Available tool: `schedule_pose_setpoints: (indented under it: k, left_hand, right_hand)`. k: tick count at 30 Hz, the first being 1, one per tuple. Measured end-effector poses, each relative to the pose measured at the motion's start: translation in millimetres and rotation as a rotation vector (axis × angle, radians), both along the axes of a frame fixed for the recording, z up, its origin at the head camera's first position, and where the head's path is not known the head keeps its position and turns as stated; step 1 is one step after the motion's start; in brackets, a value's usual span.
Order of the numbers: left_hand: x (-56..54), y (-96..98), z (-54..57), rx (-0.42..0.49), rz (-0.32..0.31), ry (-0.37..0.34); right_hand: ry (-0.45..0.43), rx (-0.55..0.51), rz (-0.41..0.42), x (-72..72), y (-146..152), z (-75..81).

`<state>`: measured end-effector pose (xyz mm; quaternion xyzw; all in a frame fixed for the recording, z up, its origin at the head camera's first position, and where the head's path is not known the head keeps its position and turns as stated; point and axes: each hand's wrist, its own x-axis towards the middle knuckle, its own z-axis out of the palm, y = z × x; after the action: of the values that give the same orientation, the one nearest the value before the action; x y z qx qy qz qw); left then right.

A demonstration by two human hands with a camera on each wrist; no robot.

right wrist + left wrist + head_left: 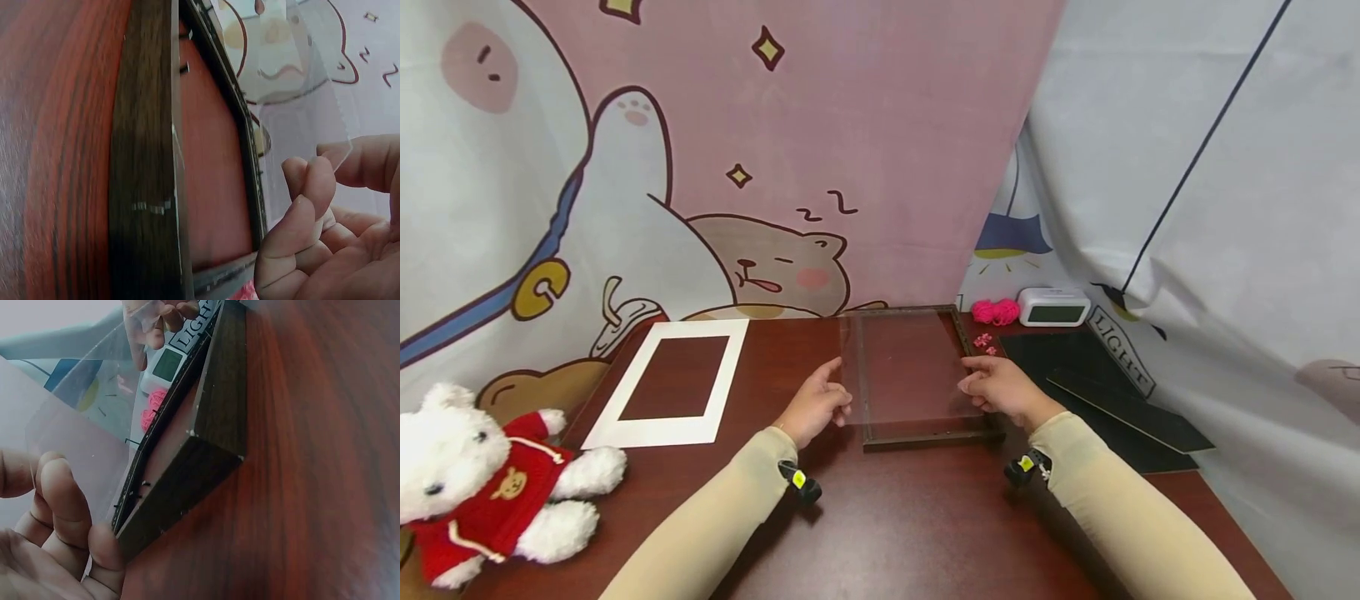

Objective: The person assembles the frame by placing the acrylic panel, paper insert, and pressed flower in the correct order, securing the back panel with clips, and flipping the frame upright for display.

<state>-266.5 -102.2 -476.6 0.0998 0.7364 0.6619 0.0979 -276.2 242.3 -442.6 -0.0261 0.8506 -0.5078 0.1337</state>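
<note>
Between my two hands is a clear plastic sheet [917,367], spread over a dark wooden picture frame [928,439] lying on the table. My left hand [815,404] pinches the sheet's left edge between thumb and fingers. At the opposite edge my right hand [1003,389] has it pinched too; in the right wrist view, thumb and fingertips meet at a corner of the clear sheet [300,119]. Small metal tabs stick out along the inside of the frame [219,394] in the left wrist view, and the sheet is tilted above it there.
A white mat board [658,432] lies at the left, near a white teddy bear [512,483] in red. Black boards [1120,408] lie at the right. Behind them are a white digital clock [1054,307], pink yarn [996,312] and small pink pieces [983,341].
</note>
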Motion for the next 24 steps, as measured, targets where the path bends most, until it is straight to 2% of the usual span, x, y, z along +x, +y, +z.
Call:
schedule_pose_setpoints:
  k: [11,18,24]
  left_hand:
    - [-16.0,17.2,4.6,-0.056,-0.046,-0.024]
    - [-20.2,23.1,5.2,-0.079,-0.051,-0.047]
    - [-23.5,26.4,2.4,-0.096,-0.083,-0.075]
  right_hand:
    - [-0.018,-0.001,-0.044,-6.9,16.1,-3.1]
    - [-0.03,0.042,-0.055,-8.4,25.1,-5.9]
    - [-0.04,0.078,-0.061,-7.1,28.0,-7.5]
